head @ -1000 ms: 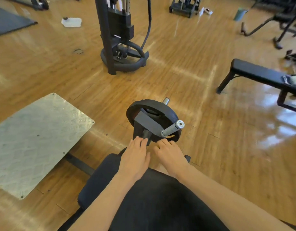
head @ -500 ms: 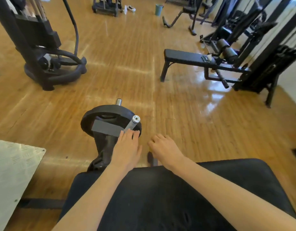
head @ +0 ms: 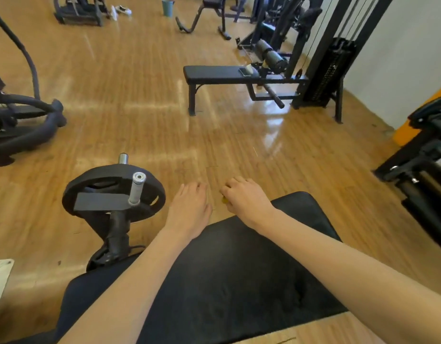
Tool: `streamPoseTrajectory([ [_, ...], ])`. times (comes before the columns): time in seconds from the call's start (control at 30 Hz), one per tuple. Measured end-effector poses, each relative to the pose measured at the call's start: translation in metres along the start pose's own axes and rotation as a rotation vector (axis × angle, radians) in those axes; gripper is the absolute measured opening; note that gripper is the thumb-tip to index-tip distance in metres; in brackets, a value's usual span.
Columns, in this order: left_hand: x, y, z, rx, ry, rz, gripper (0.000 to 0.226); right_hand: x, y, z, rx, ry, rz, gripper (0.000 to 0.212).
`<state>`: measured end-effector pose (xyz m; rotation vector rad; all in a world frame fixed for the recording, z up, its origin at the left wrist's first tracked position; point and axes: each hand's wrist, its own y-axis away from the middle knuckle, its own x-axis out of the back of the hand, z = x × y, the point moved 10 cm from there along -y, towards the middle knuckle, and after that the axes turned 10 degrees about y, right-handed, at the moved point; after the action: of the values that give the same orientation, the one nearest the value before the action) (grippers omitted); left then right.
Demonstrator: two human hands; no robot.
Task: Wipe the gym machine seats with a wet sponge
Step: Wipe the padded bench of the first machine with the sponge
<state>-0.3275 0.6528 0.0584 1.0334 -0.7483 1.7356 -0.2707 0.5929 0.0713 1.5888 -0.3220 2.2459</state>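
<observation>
Both hands have shifted right along the seat (head: pixel 227 269) far edge: right hand (head: pixel 246 202) grips a yellow sponge (head: pixel 224 200) for wiping; left hand (head: pixel 189 209) lies flat, steadying.

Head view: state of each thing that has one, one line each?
left hand: open, fingers straight, past the seat's front edge
right hand: curled round a small yellow sponge, mostly hidden
seat: black pad under both forearms, wetness unclear
weight plate: loaded on its peg
flat bench: small items at its far end
</observation>
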Motion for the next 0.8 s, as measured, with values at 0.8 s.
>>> streamPoseTrajectory([
  [0.8,-0.151,-0.035,0.437,-0.493,-0.093,-0.245,0.050,-0.067,0.349,0.337,-0.663,-0.073,-0.158,0.023],
])
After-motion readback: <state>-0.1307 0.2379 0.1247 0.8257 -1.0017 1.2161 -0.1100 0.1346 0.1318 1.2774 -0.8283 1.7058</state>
